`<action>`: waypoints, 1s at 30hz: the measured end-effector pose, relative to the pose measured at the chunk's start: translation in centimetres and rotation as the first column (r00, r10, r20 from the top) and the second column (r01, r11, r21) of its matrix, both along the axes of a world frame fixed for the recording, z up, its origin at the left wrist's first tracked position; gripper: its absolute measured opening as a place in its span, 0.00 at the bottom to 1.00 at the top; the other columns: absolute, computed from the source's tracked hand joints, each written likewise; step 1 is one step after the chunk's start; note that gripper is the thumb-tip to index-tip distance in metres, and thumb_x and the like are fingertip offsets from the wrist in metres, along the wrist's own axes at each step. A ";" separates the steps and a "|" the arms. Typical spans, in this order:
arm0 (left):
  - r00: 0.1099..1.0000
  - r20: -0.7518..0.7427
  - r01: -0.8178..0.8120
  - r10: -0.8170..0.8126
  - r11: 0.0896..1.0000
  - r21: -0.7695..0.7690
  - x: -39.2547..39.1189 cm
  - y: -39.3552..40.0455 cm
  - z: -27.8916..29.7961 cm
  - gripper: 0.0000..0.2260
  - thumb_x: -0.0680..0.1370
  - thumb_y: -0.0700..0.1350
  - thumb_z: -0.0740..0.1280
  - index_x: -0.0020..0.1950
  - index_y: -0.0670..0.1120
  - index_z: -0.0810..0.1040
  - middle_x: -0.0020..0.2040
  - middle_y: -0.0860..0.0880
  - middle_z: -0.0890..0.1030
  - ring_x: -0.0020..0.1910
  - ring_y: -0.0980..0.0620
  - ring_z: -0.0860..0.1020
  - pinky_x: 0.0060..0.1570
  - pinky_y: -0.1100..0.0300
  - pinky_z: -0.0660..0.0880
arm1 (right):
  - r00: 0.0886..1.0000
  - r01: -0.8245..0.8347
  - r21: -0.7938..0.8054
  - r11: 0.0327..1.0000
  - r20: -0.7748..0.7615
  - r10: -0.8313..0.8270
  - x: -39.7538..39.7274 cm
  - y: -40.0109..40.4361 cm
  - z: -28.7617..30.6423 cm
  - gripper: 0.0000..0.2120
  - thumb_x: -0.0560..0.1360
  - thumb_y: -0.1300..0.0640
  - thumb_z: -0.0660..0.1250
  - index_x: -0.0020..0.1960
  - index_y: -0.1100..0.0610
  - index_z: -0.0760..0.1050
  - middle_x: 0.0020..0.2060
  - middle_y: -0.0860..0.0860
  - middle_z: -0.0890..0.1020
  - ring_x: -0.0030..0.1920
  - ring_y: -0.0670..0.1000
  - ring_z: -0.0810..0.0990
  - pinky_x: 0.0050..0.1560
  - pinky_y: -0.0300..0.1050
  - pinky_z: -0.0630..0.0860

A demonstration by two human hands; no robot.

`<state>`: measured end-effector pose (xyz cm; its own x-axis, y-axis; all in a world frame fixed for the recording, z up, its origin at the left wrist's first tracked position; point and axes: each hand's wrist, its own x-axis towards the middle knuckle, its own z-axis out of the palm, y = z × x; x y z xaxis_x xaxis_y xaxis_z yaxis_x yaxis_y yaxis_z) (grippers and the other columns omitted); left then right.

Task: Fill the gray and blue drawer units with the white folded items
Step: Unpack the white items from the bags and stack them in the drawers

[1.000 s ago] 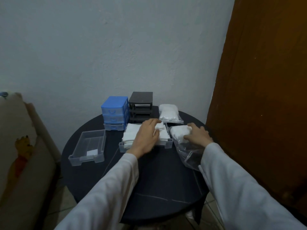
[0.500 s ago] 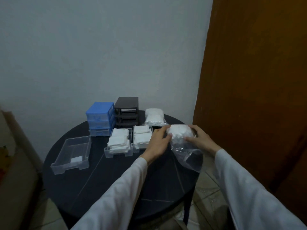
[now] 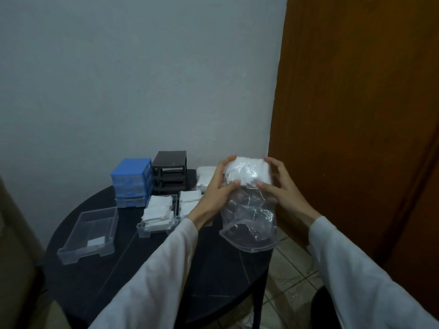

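Both hands are up off the counter (image 3: 152,264) with a clear bag (image 3: 249,217) between them. The left hand (image 3: 218,186) curls round the bag's left side at nine o'clock, the right hand (image 3: 278,184) round its right side at three o'clock, thumbs pressing in the front. A wad of white folded items (image 3: 247,170) sits packed at the top, at twelve o'clock; the slack plastic and its open mouth hang down toward six. This looks like the unpacking step: getting fresh stock out of its wrapper. The next move probably calls for working the wad down to the mouth, or reaching in for it, without letting the stack fall apart.

On the round dark counter, at about eight o'clock, a clear tray (image 3: 71,250) holds one small white piece. Further in, two clear drawers (image 3: 152,230) lie side by side, loaded with white squares. Behind them stand the blue unit (image 3: 130,179) and the dark gray unit (image 3: 171,172), touching, the gray frame showing open slots. A second pack (image 3: 204,179) rests at the counter's far edge.

Beyond, a pale wall (image 3: 142,79); at three o'clock a brown door (image 3: 356,115); tiled floor (image 3: 292,264) below.
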<state>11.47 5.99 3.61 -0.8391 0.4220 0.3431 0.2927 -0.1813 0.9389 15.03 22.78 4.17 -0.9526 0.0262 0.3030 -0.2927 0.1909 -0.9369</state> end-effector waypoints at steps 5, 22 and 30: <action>0.999 -0.037 0.038 -0.038 0.999 -0.012 0.1 -0.9 -0.3 0.20 0.78 0.33 0.60 0.61 0.57 0.69 0.65 0.38 0.67 0.53 0.41 0.76 0.41 0.61 0.79 | 0.993 -0.118 -0.115 0.986 -0.013 0.118 0.2 -0.7 -0.5 0.19 0.75 0.60 0.64 0.58 0.40 0.69 0.69 0.55 0.64 0.61 0.57 0.72 0.46 0.46 0.81; 0.999 -0.031 -0.013 0.013 1.000 -0.016 0.3 -1.1 0.2 0.11 0.79 0.35 0.58 0.60 0.43 0.73 0.54 0.51 0.75 0.44 0.53 0.79 0.40 0.60 0.80 | 0.997 -0.053 -0.149 0.987 -0.062 0.044 -0.4 -2.2 -0.8 0.08 0.79 0.58 0.60 0.55 0.52 0.74 0.56 0.54 0.74 0.51 0.54 0.77 0.41 0.42 0.81; 0.982 0.001 -0.191 0.191 0.982 0.017 -0.1 -0.6 0.4 0.05 0.76 0.38 0.66 0.49 0.44 0.79 0.52 0.47 0.79 0.47 0.50 0.79 0.42 0.64 0.78 | 0.993 0.089 -0.136 0.987 -0.069 -0.099 -0.4 -2.6 -0.5 0.10 0.75 0.59 0.65 0.55 0.61 0.78 0.50 0.52 0.80 0.49 0.48 0.79 0.40 0.34 0.78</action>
<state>11.40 5.36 4.05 -0.9034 0.2485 0.3495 0.3242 -0.1377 0.9359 14.65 20.20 3.71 -0.9188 0.1594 0.3611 -0.3495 0.0968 -0.9319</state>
